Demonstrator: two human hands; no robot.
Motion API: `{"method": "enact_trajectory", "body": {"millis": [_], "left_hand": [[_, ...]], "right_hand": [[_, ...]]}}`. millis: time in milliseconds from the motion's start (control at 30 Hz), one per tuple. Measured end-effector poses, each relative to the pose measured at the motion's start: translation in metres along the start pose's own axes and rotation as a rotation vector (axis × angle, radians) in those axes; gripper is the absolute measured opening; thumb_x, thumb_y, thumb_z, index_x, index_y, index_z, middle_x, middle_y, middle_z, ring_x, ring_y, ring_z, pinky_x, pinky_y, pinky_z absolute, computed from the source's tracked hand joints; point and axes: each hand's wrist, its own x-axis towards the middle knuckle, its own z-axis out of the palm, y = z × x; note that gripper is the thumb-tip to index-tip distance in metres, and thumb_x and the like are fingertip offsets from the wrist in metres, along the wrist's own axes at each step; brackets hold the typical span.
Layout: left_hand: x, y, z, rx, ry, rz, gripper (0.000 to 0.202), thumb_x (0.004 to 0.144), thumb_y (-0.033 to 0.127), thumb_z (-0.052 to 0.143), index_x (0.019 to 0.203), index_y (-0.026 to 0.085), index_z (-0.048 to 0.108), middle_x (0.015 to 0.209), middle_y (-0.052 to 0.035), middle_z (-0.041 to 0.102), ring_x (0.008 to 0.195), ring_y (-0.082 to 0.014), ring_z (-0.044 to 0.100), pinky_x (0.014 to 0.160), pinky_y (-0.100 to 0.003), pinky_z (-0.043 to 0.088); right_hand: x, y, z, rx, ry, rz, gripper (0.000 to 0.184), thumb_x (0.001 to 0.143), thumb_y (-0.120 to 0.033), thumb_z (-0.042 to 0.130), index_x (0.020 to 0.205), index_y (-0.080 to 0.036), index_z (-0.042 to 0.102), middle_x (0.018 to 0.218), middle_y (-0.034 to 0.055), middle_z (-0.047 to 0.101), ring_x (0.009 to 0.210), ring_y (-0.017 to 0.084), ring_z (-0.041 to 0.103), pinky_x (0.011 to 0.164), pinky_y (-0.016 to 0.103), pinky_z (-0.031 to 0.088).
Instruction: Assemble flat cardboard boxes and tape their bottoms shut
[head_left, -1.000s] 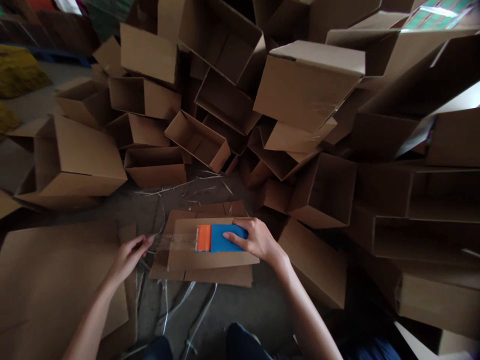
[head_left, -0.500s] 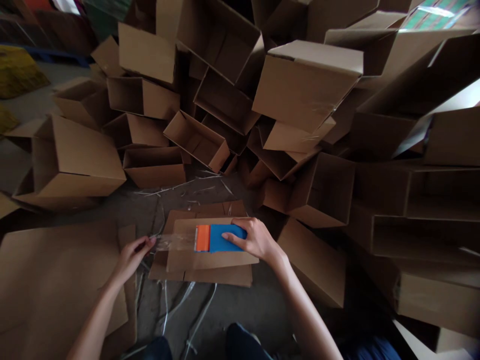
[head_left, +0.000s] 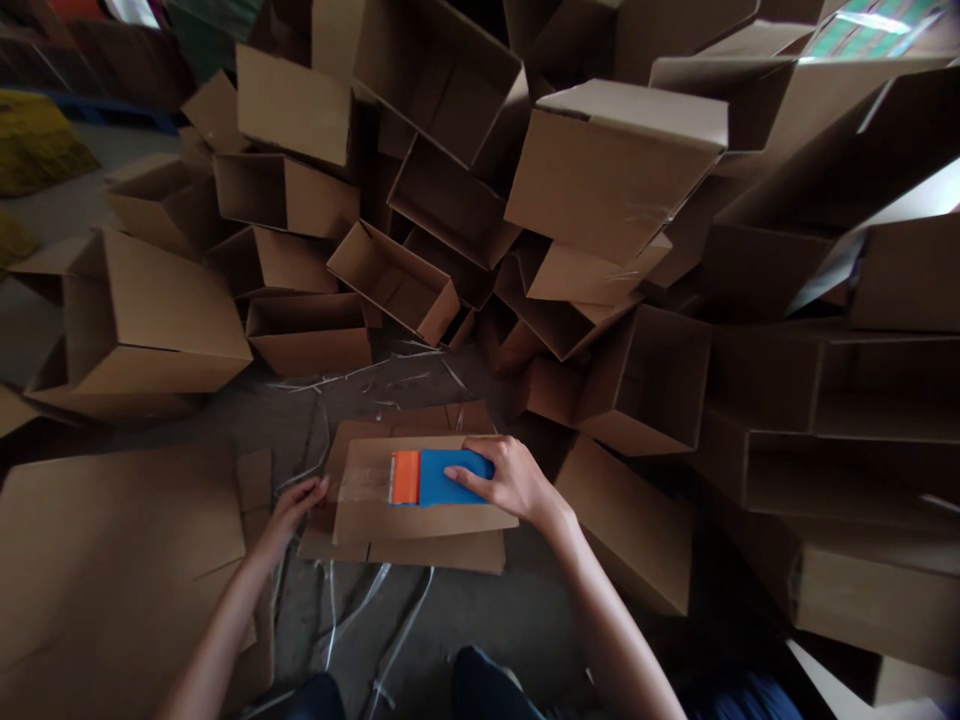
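As your left hand (head_left: 289, 525) has moved in along the clear packing tape (head_left: 364, 485), its fingers have gone from a pinch to a loose spread. That grip now looks apart, with the fingertips at the edge of the flattened cardboard carton (head_left: 420, 525) rather than out past it. The tape now lies down on the carton's top panel instead of being pulled beyond its edge, running from the dispenser toward those fingertips, though its very end is hard to make out beside them. Your right hand (head_left: 510, 480) hasn't shifted: that grip is clamped palm-down on the blue-and-orange tape dispenser (head_left: 439, 478), fingers over the blue body, orange end facing your left hand. The dispenser sits near the middle of the carton, which lies on a second flattened cardboard sheet (head_left: 435, 552) on the concrete floor (head_left: 480, 600). Loose white plastic strapping (head_left: 352, 600) trails across the floor just below. A large cardboard sheet (head_left: 112, 560) lies under your left forearm, and a heap of open cardboard boxes (head_left: 615, 175) fills the view ahead.
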Motion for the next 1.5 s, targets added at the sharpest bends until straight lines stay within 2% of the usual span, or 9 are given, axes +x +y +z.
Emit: {"method": "enact_trajectory", "body": {"millis": [167,400,567,800,967,1167,1400,1500], "left_hand": [[0.006,-0.014,0.014,-0.206,-0.085,-0.123,0.051,0.046,0.064,0.078,0.062,0.017,0.065,0.062,-0.0001,0.063,0.063,-0.0171,0.057,0.06,-0.025,0.041],[0.007,-0.022,0.023,-0.254,-0.082,-0.129,0.042,0.045,0.057,0.08,0.06,0.02,0.067,0.064,-0.0028,0.065,0.065,-0.0213,0.061,0.062,-0.03,0.046],[0.011,-0.028,0.023,-0.219,-0.148,-0.119,0.041,0.047,0.056,0.08,0.062,0.019,0.069,0.066,-0.0049,0.068,0.069,-0.0232,0.062,0.063,-0.031,0.046],[0.008,-0.025,0.023,-0.172,-0.15,-0.089,0.045,0.048,0.058,0.077,0.065,0.018,0.069,0.07,-0.0056,0.07,0.074,-0.0248,0.063,0.066,-0.031,0.046],[0.005,-0.02,0.024,-0.113,-0.13,-0.06,0.045,0.052,0.064,0.072,0.062,0.02,0.066,0.07,-0.0066,0.069,0.078,-0.0283,0.065,0.068,-0.036,0.05],[0.009,-0.02,0.017,0.024,-0.095,-0.07,0.04,0.055,0.061,0.068,0.066,0.022,0.07,0.075,-0.0098,0.072,0.093,-0.0339,0.066,0.081,-0.043,0.053],[0.004,-0.027,0.014,0.123,0.035,-0.004,0.041,0.07,0.056,0.064,0.085,0.019,0.074,0.09,-0.01,0.074,0.103,-0.0294,0.065,0.094,-0.042,0.05],[0.001,-0.027,0.017,0.218,0.025,0.066,0.039,0.075,0.052,0.057,0.086,0.019,0.073,0.093,-0.0108,0.075,0.104,-0.0289,0.065,0.096,-0.041,0.048]], "right_hand": [[0.001,0.002,0.001,0.003,-0.004,0.003,0.044,0.09,-0.053,0.056,0.064,-0.02,0.043,0.06,-0.004,0.046,0.055,0.01,0.043,0.055,0.025,0.023],[0.002,0.004,0.003,0.037,0.0,-0.006,0.043,0.09,-0.052,0.056,0.064,-0.02,0.044,0.061,-0.0035,0.047,0.056,0.01,0.043,0.055,0.025,0.024],[0.002,0.003,0.002,0.037,-0.004,0.009,0.043,0.089,-0.052,0.056,0.064,-0.02,0.044,0.06,-0.0033,0.047,0.056,0.01,0.044,0.055,0.025,0.025],[0.002,0.003,0.003,0.028,-0.006,0.003,0.044,0.091,-0.054,0.053,0.064,-0.019,0.047,0.061,-0.0022,0.049,0.057,0.01,0.044,0.055,0.025,0.025],[0.002,0.003,0.003,0.022,-0.008,0.006,0.044,0.091,-0.054,0.053,0.064,-0.02,0.045,0.061,-0.0023,0.048,0.057,0.011,0.045,0.055,0.025,0.025],[0.001,0.003,0.003,0.024,-0.006,0.009,0.044,0.09,-0.055,0.052,0.064,-0.02,0.045,0.06,-0.0023,0.048,0.056,0.011,0.044,0.055,0.025,0.025],[0.001,0.005,0.004,0.024,-0.004,0.002,0.046,0.091,-0.054,0.053,0.063,-0.02,0.041,0.059,-0.0043,0.044,0.055,0.009,0.041,0.056,0.025,0.024],[0.001,0.005,0.004,0.029,-0.003,0.002,0.045,0.091,-0.053,0.053,0.063,-0.02,0.041,0.059,-0.0042,0.044,0.054,0.009,0.041,0.055,0.025,0.023]]}}
